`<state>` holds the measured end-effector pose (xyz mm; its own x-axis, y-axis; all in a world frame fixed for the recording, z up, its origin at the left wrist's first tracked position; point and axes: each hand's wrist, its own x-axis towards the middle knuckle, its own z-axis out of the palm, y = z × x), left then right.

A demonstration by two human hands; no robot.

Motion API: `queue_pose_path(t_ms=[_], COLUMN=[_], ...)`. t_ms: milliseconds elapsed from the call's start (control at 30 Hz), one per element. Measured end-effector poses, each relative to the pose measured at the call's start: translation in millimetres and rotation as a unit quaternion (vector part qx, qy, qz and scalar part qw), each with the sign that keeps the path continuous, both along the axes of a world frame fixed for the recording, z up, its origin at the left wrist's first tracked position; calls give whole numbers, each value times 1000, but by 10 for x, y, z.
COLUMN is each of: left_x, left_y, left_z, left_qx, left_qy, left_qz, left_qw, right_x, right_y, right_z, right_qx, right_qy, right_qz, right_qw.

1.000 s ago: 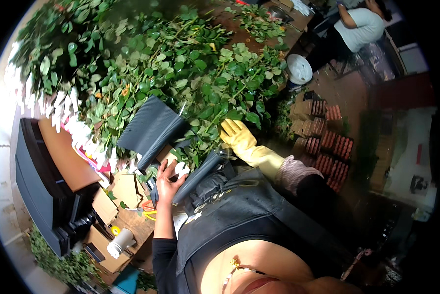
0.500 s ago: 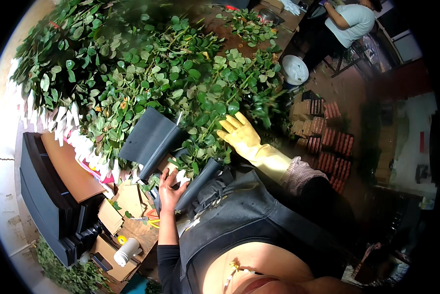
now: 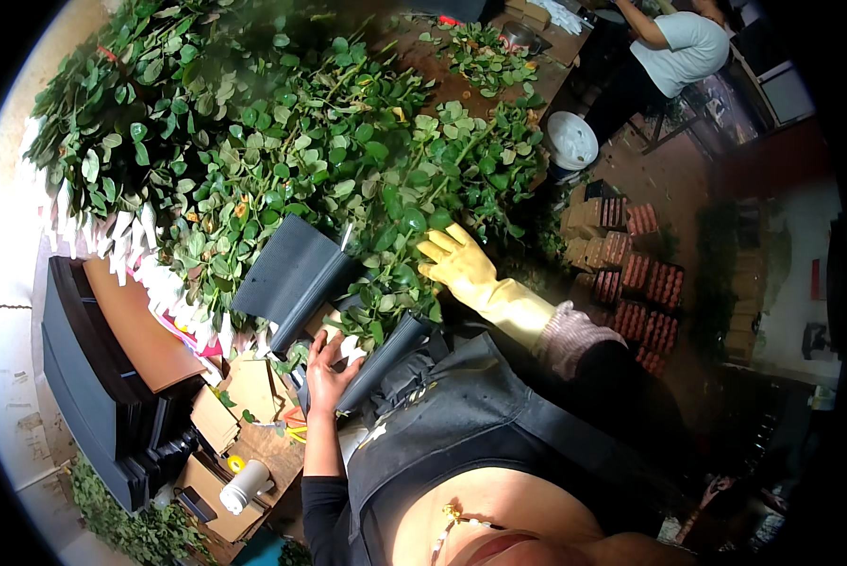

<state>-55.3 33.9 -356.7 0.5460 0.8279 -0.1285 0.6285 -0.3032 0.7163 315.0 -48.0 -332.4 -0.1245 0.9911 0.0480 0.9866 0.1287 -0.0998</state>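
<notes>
A big heap of leafy green rose stems (image 3: pixel 282 141) covers the table ahead of me. A bent dark corrugated sheet (image 3: pixel 291 274) lies at the heap's near edge with a bunch of stems (image 3: pixel 385 302) in it. My bare left hand (image 3: pixel 324 373) is closed around the low end of that bunch, by white-wrapped buds. My right hand (image 3: pixel 456 262), in a yellow rubber glove, lies flat on the leaves just right of the bunch, fingers spread. I wear a dark apron (image 3: pixel 461 424).
Stacked dark corrugated sheets (image 3: pixel 83 377) and brown cardboard (image 3: pixel 140 330) are at the left, small cardboard boxes (image 3: pixel 225 415) and a white cup (image 3: pixel 244 486) below them. At right stand a white bucket (image 3: pixel 571 141) and stacked crates (image 3: pixel 631 274). Another person in a white shirt (image 3: pixel 678 47) works far off.
My gloved right hand has slid a little further onto the leaves. The left hand keeps its hold at the bunch's end. The view has tilted slightly.
</notes>
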Motion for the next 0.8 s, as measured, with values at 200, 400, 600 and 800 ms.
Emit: queue_pose_path(t_ms=[200,400,600,800], left_x=[33,41,15,2], left_y=[-7,-14,26,9], left_z=[78,112,81,102], left_qx=[12,34,51,78], left_qy=[19,14,18,10], left_qz=[-3,-23,-49,-65], left_qw=[1000,999,997,995], right_x=[410,454,-238,-145], right_y=[140,478,657,451], right_z=[74,671,87,-256], right_qx=[-48,13,-51,14], right_qy=[210,32,913,763], right_qz=[106,-23,-149,-73], right_qw=[971,999,377,642])
